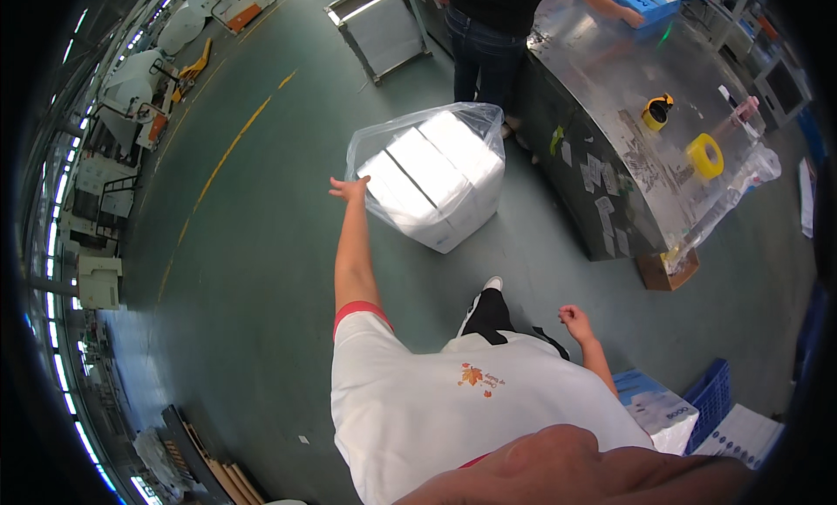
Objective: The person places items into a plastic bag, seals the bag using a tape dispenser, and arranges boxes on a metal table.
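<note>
My left hand is stretched forward with its fingers spread, at the left edge of a clear plastic bag. Whether the fingertips touch the bag I cannot tell. Inside the bag stand white, block-like stacks side by side, with dark gaps between them. The whole bundle sits on the green floor in front of me. My right hand hangs low by my right side, fingers loosely curled and a little apart, with nothing visible in it.
A metal-topped workbench stands at right, bearing yellow tape rolls. A co-worker stands beside it, a hand on a blue package. A metal cart is ahead. Beside me are a cardboard box and a blue crate.
</note>
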### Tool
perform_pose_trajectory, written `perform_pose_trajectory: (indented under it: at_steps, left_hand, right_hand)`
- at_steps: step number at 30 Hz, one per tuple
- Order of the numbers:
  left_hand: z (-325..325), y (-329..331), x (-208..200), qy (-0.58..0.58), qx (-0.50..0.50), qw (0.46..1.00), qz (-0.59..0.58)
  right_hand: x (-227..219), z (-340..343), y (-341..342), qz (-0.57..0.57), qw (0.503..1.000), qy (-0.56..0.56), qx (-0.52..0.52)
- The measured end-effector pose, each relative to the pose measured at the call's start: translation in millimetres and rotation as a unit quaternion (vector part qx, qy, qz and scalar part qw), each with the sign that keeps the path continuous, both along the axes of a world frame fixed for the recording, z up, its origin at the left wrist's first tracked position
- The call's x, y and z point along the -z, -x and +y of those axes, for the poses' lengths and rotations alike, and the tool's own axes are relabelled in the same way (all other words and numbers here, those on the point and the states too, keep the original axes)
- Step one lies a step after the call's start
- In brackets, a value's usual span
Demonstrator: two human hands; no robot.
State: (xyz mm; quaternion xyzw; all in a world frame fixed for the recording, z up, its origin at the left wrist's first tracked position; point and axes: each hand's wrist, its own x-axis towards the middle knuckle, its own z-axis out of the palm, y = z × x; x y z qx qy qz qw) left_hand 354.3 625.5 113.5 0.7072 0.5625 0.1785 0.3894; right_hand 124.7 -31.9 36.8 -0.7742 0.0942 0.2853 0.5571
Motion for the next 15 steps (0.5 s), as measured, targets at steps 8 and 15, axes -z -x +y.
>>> perform_pose_trajectory:
  at_steps: [8,15]
  left_hand:
    - [95.6,10.7,111.6,0.357,0.007,0.897,0.259]
    - [75.4,56.3,142.3,0.479,0.186,0.677,0.527]
  right_hand:
    - [25.3,-14.9,73.3,0.178,0.979,0.021,0.099]
    - [41.8,-87.9,122.6,0.347,0.89,0.082,0.284]
